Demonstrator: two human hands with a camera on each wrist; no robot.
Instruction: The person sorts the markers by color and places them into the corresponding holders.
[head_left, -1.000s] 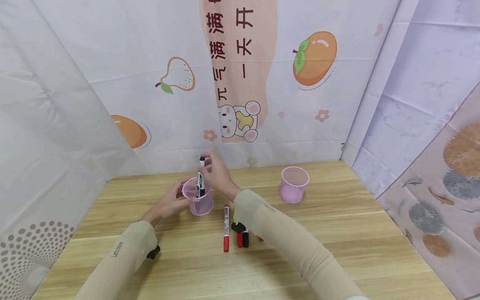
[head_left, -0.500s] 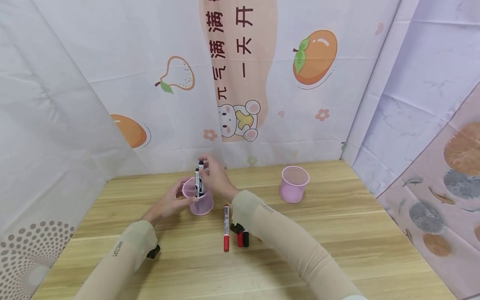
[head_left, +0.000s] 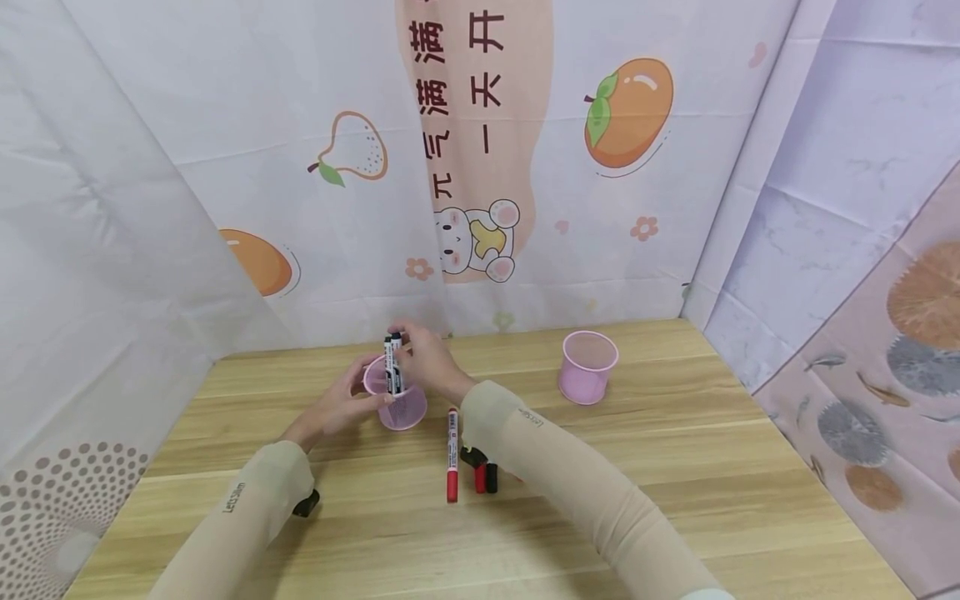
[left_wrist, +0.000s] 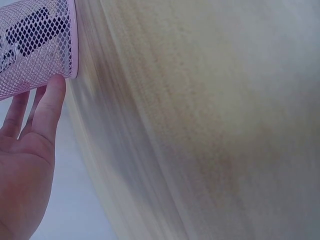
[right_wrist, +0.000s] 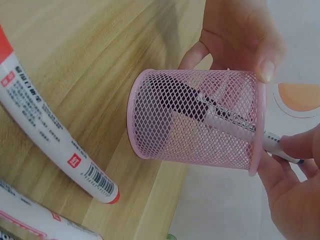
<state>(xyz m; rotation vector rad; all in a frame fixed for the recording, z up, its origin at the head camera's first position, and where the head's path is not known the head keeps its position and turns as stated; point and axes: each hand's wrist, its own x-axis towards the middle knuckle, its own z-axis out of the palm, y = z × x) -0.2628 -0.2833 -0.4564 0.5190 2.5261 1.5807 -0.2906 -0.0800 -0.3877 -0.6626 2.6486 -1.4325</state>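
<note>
A pink mesh pen holder (head_left: pixel 405 414) stands upright on the table, and my left hand (head_left: pixel 347 400) grips it at the left side, thumb on the rim. In the right wrist view two markers show through the mesh of the pen holder (right_wrist: pixel 195 120). My right hand (head_left: pixel 430 358), over the opening, pinches the upper end of a black-capped marker (head_left: pixel 397 362) whose lower part is inside. Another black marker (head_left: pixel 388 358) leans beside it in the same holder. In the left wrist view the fingers of my left hand (left_wrist: pixel 30 165) touch the mesh near the base.
A second pink pen holder (head_left: pixel 583 386) stands at the back right. A red marker (head_left: pixel 452 454) lies on the wooden table (head_left: pixel 675 467) in front. A red cap end (head_left: pixel 480 479) and a black cap end (head_left: pixel 492 477) show beside it, partly hidden by my right sleeve.
My right hand has lowered its black marker further into the pen holder and shifted slightly left, so both markers now stand close together. The left hand has kept its hold.
</note>
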